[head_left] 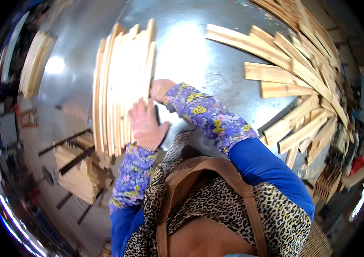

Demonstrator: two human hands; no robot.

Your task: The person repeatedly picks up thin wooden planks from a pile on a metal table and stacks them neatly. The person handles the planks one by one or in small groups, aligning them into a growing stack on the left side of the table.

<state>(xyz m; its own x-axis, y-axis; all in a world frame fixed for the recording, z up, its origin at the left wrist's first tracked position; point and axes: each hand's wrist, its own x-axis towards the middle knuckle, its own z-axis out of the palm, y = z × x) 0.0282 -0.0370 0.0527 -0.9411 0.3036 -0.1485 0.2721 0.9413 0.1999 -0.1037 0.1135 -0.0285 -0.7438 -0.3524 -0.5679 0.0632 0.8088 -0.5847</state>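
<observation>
Left hand (pixel 147 125) flat, fingers spread, and right hand (pixel 160 89), fingers curled, both pressing the near end of the aligned bundle of pale wooden slats (pixel 122 85) at centre-left on the shiny metal table (pixel 216 64). Uneven pressure likely to fan slats sideways or off the near edge.

The fingertips of the right hand (pixel 161 89) are hidden behind the bundle of wooden slats (pixel 122 85). The far ends of the loose slat pile (pixel 301 68) are cut off by the picture's rim. The stacked wood (pixel 79 171) below the metal table (pixel 199 55) is blurred, and its pieces cannot be counted.
</observation>
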